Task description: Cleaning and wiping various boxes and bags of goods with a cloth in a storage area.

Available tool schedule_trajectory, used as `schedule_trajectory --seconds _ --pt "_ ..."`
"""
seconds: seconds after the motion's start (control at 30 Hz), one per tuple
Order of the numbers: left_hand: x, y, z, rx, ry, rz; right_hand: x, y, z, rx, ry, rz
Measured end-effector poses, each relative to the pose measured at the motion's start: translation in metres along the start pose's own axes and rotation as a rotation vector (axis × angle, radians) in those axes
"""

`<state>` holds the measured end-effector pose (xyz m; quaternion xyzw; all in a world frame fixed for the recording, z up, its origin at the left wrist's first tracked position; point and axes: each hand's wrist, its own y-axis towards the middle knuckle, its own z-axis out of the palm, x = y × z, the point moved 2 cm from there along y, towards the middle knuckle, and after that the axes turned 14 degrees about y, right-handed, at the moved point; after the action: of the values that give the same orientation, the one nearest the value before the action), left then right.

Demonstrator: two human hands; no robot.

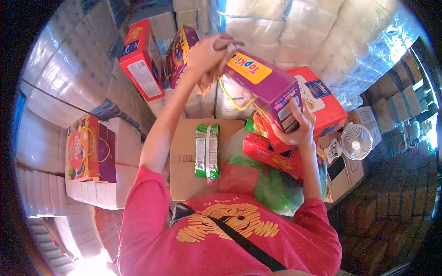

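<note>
A purple gift box (258,76) with a yellow label and yellow cord handle is tilted between my two hands above the cardboard surface. My left hand (212,60) has curled fingers at its upper left end, partly hiding what they touch there. My right hand (297,126) grips the lower right end, fingers on the printed side. Just behind that hand lie a red box (322,96) and another red box (260,152), with green packaging among them. A green packet (207,152) with a pale band lies on the cardboard (182,165) below the purple box.
A red box (142,69) and a purple box (177,53) stand at the back left. An orange box (82,152) and a purple one are on white packs at left. A small white fan (357,141) is at right. Stacks of plastic-wrapped packs (294,27) surround the work area.
</note>
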<state>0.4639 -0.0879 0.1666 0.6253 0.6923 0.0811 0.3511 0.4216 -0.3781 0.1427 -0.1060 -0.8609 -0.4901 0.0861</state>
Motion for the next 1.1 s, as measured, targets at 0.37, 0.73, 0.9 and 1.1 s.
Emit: schedule_trajectory --seconds 0.37,0.73,0.9,1.1 --pt "-0.063 -0.006 -0.015 0.0 -0.074 0.091 -0.013 -0.015 0.0 -0.113 0.051 0.111" --pt "-0.134 -0.059 -0.059 -0.09 -0.275 0.423 -0.009 -0.023 0.002 0.015 0.0 0.146" --pt "-0.068 -0.018 -0.013 -0.068 0.046 0.145 -0.004 -0.017 0.004 -0.124 0.046 0.142" --pt "0.031 -0.027 0.016 -0.105 -0.063 -0.325 -0.001 -0.001 0.002 -0.113 0.028 0.077"
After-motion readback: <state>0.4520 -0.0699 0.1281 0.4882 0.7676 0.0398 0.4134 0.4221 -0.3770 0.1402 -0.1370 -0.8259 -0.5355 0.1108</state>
